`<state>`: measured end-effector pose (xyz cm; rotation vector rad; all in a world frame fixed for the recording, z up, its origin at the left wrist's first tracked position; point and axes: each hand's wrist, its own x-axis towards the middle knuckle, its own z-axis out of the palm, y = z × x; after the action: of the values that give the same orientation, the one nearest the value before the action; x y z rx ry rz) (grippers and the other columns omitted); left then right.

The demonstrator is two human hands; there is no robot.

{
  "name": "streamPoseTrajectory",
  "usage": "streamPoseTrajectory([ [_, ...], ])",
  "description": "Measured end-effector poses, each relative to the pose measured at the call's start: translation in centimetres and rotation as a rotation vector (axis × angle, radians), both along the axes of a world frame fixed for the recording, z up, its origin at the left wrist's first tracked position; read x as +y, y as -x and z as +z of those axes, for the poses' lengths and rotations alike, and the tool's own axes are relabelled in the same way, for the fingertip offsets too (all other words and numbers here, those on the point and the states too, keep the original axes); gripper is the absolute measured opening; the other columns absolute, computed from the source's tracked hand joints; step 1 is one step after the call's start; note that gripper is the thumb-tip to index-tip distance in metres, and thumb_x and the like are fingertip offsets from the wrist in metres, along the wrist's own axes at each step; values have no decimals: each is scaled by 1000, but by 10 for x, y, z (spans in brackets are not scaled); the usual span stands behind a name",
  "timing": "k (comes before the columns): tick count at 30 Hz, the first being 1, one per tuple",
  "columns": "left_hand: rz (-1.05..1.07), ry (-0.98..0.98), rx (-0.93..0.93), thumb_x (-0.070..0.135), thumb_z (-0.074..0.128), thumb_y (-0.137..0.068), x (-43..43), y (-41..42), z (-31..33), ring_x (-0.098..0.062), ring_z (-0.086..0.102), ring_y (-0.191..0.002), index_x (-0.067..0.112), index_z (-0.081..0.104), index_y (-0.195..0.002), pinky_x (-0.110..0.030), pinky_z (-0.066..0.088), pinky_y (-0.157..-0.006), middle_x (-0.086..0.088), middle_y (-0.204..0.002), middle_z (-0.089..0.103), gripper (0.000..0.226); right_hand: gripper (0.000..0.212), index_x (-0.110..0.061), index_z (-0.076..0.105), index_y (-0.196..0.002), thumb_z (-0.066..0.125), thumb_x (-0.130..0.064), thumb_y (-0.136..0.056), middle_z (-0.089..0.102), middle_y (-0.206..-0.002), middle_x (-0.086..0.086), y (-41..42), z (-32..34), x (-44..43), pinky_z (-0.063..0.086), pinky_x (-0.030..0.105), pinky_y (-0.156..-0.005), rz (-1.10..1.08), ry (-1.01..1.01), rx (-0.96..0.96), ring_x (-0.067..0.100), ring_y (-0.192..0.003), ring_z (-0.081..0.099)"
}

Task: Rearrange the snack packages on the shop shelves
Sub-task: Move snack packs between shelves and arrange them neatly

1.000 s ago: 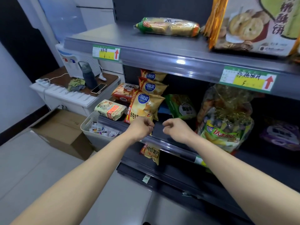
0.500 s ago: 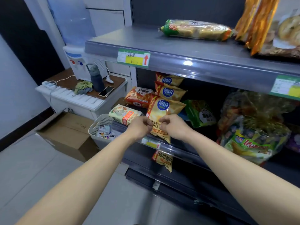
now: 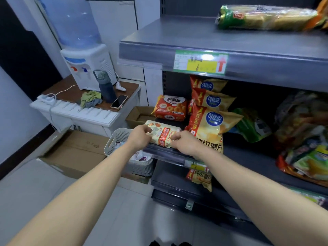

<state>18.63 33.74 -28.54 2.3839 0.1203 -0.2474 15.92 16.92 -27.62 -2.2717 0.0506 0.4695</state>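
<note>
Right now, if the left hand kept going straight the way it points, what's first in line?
The pale biscuit pack, which the left hand grips. Behind that, probably the orange-red snack pack further back on the shelf, though depth is unclear.

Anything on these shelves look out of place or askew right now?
Yes. A yellow chip bag hangs tilted over the front edge of the lower shelf. The biscuit pack gripped by the left hand and right hand lies slanted on the middle shelf.
</note>
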Motion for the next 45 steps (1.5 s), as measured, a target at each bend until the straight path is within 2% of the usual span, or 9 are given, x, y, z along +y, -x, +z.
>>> streamPoseTrajectory([
  [5,-172,-47,21,7,51,-92,-3,-39,-12,-20,57,-98,9,52,-129,-21,46,-63,-13,-128,56,37,34,-4,52,-124,51,-10,-91,58,-117,11,-9,-16,18,42,25,-67,-35,29,95,20,-88,56],
  [11,-384,-339,104,14,42,-94,-5,-77,-21,-32,20,-142,15,33,-143,-45,20,-116,-11,-149,36,50,51,-8,38,-138,53,-9,-90,58,-116,12,-28,-29,27,43,29,-75,-159,-79,177,22,-93,56],
  [15,-301,-362,106,30,49,-94,-5,-88,-28,-35,34,-133,15,34,-143,-48,28,-111,-17,-147,33,54,63,-19,19,-145,52,-14,-91,55,-118,11,-39,-39,34,49,34,-92,-362,-257,252,25,-104,56],
  [20,-215,-304,62,30,53,-92,-6,-90,-30,-37,49,-116,14,52,-128,-48,39,-102,-19,-133,46,40,44,-11,39,-130,54,-1,-90,50,-136,9,-44,-38,48,43,35,-102,-609,-831,452,22,-125,49],
  [24,-158,-264,-54,23,58,-90,-1,-81,-21,-38,54,-106,9,61,-118,-42,45,-90,-19,-120,55,31,34,-9,43,-123,46,5,-92,47,-140,13,-43,-28,55,31,41,-112,-658,-1012,428,26,-133,41],
  [28,-47,-146,-132,20,67,-85,9,-64,-6,-36,63,-84,3,64,-88,-37,50,-71,-18,-90,68,18,35,-14,45,-117,45,8,-89,55,-132,10,-33,-11,56,36,35,-102,-608,-985,343,24,-123,51],
  [33,116,-8,-185,19,72,-80,4,-26,17,-22,57,-56,9,56,-60,-31,46,-57,-5,-61,61,28,75,-35,23,-141,52,5,-85,56,-110,1,-5,18,49,43,28,-56,-471,-852,254,17,-94,57],
  [39,129,68,-125,19,77,-75,-24,39,49,-31,67,-75,8,62,-57,-43,57,-75,-15,-73,70,26,83,-37,16,-145,54,5,-85,58,-119,6,50,31,22,53,37,-75,-410,-739,125,22,-97,59],
  [45,89,156,-86,14,76,-76,-70,106,89,-27,71,-70,5,65,-66,-44,60,-71,-15,-79,72,17,77,-37,20,-144,52,3,-86,62,-103,4,111,56,-31,50,25,-49,-383,-741,77,18,-80,63],
])
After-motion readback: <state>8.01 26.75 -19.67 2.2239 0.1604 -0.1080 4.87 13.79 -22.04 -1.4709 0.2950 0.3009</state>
